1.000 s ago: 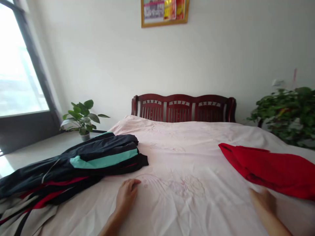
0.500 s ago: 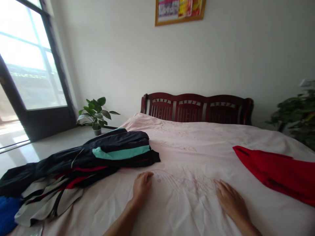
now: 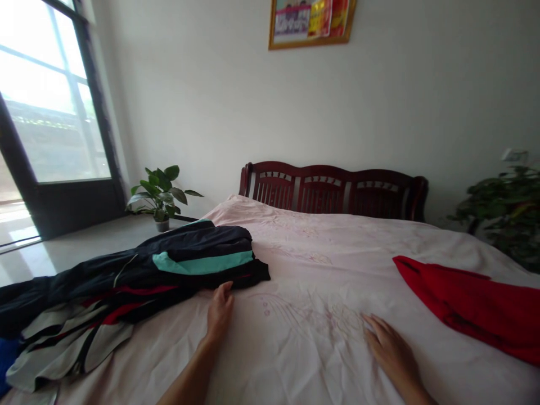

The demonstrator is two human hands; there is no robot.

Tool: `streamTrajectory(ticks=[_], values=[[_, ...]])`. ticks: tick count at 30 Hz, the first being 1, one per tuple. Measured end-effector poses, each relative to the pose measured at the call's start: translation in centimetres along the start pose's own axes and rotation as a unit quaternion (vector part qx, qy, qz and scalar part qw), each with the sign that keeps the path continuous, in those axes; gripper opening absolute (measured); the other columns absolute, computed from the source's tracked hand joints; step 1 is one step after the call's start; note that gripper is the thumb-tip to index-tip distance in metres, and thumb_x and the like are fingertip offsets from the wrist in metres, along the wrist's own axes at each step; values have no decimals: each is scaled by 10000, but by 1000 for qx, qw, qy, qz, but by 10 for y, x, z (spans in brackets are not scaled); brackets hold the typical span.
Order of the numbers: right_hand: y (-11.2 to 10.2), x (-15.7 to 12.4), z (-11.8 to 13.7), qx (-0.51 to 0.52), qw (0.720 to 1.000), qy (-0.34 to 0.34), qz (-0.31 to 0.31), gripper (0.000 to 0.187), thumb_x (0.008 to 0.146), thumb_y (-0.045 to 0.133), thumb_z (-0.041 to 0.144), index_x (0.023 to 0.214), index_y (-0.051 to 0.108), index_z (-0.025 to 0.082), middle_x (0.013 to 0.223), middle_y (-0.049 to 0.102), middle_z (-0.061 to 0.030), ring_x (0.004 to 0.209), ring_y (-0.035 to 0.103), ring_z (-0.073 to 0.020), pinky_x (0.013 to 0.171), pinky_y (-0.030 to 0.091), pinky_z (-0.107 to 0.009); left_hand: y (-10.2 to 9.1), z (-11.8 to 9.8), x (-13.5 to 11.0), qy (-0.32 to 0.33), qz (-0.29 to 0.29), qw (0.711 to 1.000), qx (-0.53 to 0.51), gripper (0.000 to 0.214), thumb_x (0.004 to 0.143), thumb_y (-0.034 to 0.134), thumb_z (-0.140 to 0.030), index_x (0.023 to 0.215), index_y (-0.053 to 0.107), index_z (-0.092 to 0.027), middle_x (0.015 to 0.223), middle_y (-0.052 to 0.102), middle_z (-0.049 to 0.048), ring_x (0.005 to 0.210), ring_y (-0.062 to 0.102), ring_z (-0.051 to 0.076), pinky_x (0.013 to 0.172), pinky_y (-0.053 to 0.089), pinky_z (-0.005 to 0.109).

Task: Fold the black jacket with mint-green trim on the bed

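1. The left hand [image 3: 219, 314] was held low on the bed, its fingers [image 3: 225, 289] loosely open with the tips right at the hem of a navy track jacket [image 3: 189, 263] with a teal stripe. Nothing looked pinched, fwiw.
2. The right hand [image 3: 390, 353] was laid flat on the pale pink bedspread [image 3: 320, 253], fingers spread and nothing gripped. A red cloth [image 3: 468, 304] was lying near it, off to the right.
3. The jacket was heaped on the left side of the bed, over a striped black, white and red garment [image 3: 63, 340] that reached the bed's edge. A bit of blue cloth [image 3: 5, 363] was showing in the corner.
4. Main risk, imo: the whole heap could be dragged off onto the floor [image 3: 71, 247] if the hem were pulled sideways, since the layers looked loose.
5. The bedspread could also be rucked up if the flat right hand were slid across it, and the red cloth could be shoved out of place by those wrinkles.
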State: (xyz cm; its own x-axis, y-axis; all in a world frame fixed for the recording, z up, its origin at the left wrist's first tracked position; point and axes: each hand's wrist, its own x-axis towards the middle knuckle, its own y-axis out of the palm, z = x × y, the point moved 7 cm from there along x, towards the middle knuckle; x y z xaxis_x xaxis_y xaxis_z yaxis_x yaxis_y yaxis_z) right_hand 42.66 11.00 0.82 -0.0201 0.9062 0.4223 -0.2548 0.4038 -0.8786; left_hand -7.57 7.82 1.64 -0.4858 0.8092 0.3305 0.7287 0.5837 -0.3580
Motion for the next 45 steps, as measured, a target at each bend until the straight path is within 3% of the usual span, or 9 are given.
streamTrajectory(ticks=[5, 19, 45], values=[[0, -1, -3, 23, 1000, -1, -8, 575, 853, 294, 426, 1181, 698, 182, 1275, 661, -131, 1199, 605, -283, 1024, 477, -429, 3, -8, -4, 17, 48, 998, 38, 344, 767, 500, -123, 1023, 714, -206, 1066, 723, 48, 1046, 648, 212, 970, 467, 345], [7, -3, -5, -2, 999, -29, -22, 592, 885, 268, 404, 1212, 680, 132, 1273, 659, -137, 1191, 607, -278, 1024, 482, -420, 4, -20, -9, 27, 62, 979, 192, 380, 797, 492, -144, 1101, 711, -206, 1133, 707, 60, 1121, 574, 258, 1016, 389, 363], [2, -6, 1, -29, 999, -41, -22, 540, 896, 301, 349, 1209, 683, 131, 1274, 659, -138, 1178, 617, -280, 1011, 501, -427, 8, -17, -10, 62, 77, 971, 218, 353, 801, 505, -125, 1068, 722, -204, 1135, 710, 55, 1121, 582, 256, 1003, 410, 364]])
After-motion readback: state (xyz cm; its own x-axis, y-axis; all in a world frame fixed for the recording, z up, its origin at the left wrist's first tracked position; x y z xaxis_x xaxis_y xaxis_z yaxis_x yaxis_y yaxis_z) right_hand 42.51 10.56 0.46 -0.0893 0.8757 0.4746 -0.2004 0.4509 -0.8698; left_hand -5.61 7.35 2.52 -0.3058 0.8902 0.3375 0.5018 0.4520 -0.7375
